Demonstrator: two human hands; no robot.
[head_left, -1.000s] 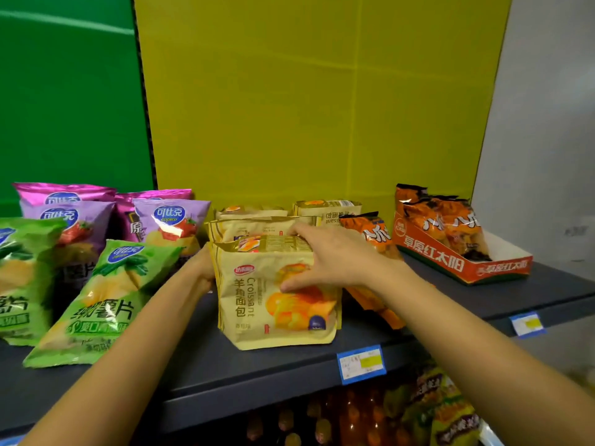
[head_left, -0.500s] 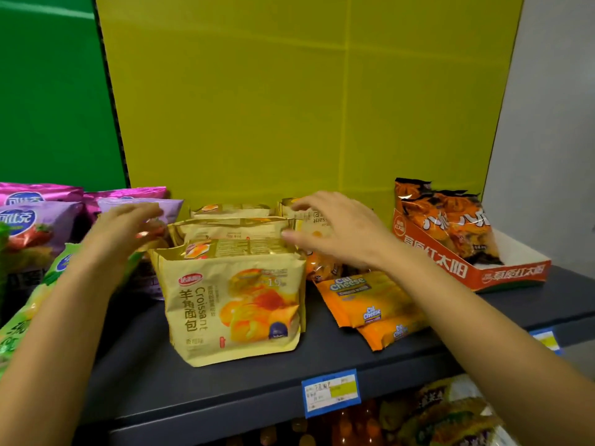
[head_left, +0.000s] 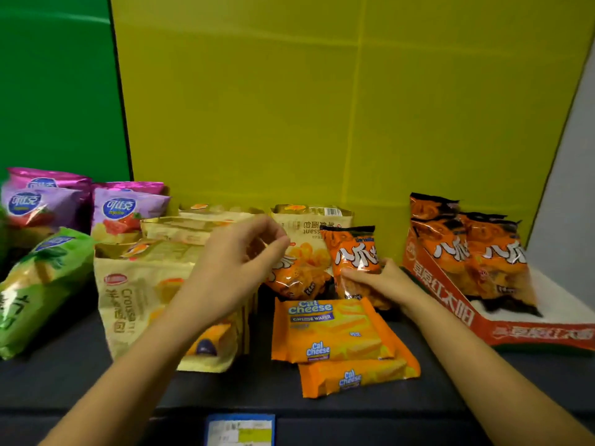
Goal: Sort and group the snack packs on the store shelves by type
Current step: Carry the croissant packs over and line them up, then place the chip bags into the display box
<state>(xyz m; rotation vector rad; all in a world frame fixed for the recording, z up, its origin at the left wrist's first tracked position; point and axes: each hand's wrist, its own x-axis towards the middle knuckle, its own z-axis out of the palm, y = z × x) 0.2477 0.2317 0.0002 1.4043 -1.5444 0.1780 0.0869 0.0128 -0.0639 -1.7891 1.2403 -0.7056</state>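
My right hand (head_left: 375, 278) grips the lower edge of a small orange snack pack (head_left: 354, 252) and holds it upright on the dark shelf (head_left: 80, 378). A second orange pack (head_left: 297, 278) lies just left of it, partly behind my left hand (head_left: 238, 265), which hovers with fingers loosely curled and holds nothing. Yellow croissant bags (head_left: 135, 300) stand in a row under my left forearm. Two orange Cal Cheese wafer packs (head_left: 335, 333) lie flat in front. More orange packs (head_left: 473, 252) stand in a red display box (head_left: 457, 313) at the right.
Purple and pink chip bags (head_left: 128, 210) stand at the back left, with a green chip bag (head_left: 42, 284) lying in front of them. A yellow back panel rises behind the shelf. A blue price tag (head_left: 240, 429) hangs on the shelf's front edge.
My right hand left the croissant bags and took hold of an orange pack. My left hand moved right, from the purple bags to above the croissant bags. The view shifted left.
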